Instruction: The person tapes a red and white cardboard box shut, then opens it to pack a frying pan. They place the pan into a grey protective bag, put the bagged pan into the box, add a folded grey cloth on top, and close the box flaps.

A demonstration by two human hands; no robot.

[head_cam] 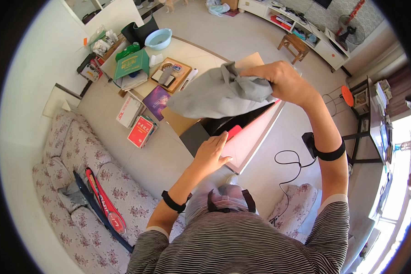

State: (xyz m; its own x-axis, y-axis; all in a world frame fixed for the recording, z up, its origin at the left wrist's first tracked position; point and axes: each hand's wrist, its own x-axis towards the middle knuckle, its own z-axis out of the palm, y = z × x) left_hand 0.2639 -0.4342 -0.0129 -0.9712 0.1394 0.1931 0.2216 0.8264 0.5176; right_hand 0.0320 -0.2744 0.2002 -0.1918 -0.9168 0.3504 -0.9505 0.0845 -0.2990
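My right hand [287, 82] grips the bunched end of a grey cloth bag [209, 92], raised over the table [250, 144]. The bag hangs out to the left and looks soft, perhaps with something inside. Below it lies an open box with a black interior [222, 125]; the bag covers much of it. A dark grey panel [193, 138] extends from the box's near left. My left hand [209, 154] lies palm down by a red edge [234, 131] of the box, fingers straight and thumb apart. Brown cardboard [176, 120] shows left of the box.
A wooden tray [171, 73], a purple booklet [157, 101], a green box [133, 65] and a blue basin [158, 39] occupy the table's far part. Book stacks [143, 131] stand on the floor beside it. A floral sofa [89, 154] holds racket bags [104, 202]. A cable [291, 178] hangs at right.
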